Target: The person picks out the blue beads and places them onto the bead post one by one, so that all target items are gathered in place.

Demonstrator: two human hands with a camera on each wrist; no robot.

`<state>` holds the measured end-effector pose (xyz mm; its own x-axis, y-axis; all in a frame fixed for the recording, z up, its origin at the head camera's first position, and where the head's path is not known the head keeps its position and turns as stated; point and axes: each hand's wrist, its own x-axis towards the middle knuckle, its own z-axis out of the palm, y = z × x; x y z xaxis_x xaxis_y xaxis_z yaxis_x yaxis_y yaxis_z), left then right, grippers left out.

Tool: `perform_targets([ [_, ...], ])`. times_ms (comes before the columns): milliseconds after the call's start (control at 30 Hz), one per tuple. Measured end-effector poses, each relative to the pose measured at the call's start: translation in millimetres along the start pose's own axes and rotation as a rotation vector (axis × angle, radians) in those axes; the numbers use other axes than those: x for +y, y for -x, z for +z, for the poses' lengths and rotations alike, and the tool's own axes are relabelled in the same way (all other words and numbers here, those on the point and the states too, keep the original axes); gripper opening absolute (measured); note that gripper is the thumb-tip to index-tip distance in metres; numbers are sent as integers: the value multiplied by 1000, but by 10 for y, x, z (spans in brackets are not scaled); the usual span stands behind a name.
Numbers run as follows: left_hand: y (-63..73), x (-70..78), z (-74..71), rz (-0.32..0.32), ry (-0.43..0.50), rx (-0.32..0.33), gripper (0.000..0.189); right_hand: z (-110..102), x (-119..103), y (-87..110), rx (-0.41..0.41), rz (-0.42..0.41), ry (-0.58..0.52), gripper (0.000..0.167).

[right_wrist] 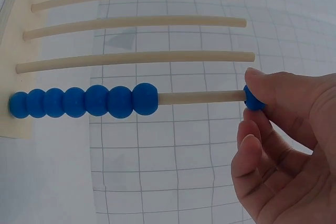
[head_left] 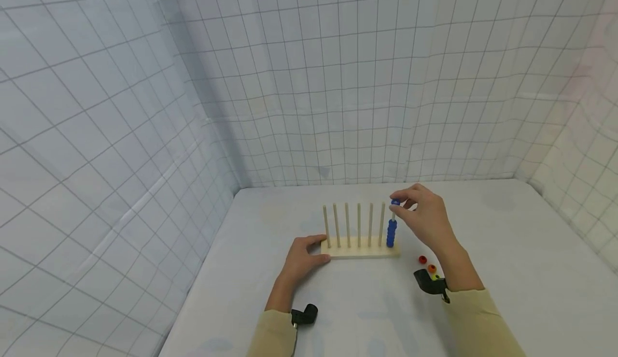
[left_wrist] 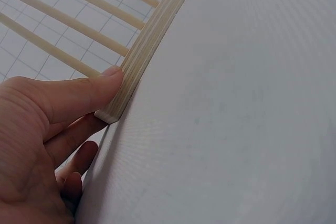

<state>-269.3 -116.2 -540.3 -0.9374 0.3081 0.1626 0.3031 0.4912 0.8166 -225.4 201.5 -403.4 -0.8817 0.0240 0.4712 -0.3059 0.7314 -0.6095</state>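
A wooden peg rack (head_left: 359,252) with several upright rods stands on the table. Several blue beads (right_wrist: 97,100) are stacked at the foot of its rightmost rod (right_wrist: 202,97). My right hand (head_left: 425,215) pinches another blue bead (right_wrist: 254,99) between thumb and fingers at the tip of that rod, with bare rod between it and the stack. At the rack's left end my left hand (head_left: 301,260) grips the base (left_wrist: 137,59), thumb on the front edge and fingers behind. The other rods (right_wrist: 142,22) carry no beads.
Near my right wrist lie a red bead (head_left: 422,259), an orange bead (head_left: 432,268) and something yellow-green (head_left: 436,277), partly hidden by the black wrist camera (head_left: 429,283). Grid-patterned white curtains (head_left: 338,78) rise behind and beside the white table (head_left: 270,212).
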Motion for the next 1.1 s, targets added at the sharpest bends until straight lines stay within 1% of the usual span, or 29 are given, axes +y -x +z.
perform_targets([
  [167, 4, -2, 1, 14, -2, 4, 53, 8, 17, 13, -13, 31, -4, 20],
  [400, 4, -6, 8, -19, 8, 6, 53, 12, 41, 25, -34, 66, -17, 22],
  [633, 13, -4, 5, -22, 1, 12, 54, 14, 66, 28, -57, 73, -41, 22],
  [967, 24, 11, 12, -29, -5, 8, 53, 73, 90, 47, -38, 93, -48, 23],
  [1100, 22, 9, 16, -10, -3, 13, 53, 93, 98, 51, -37, 102, -52, 23],
])
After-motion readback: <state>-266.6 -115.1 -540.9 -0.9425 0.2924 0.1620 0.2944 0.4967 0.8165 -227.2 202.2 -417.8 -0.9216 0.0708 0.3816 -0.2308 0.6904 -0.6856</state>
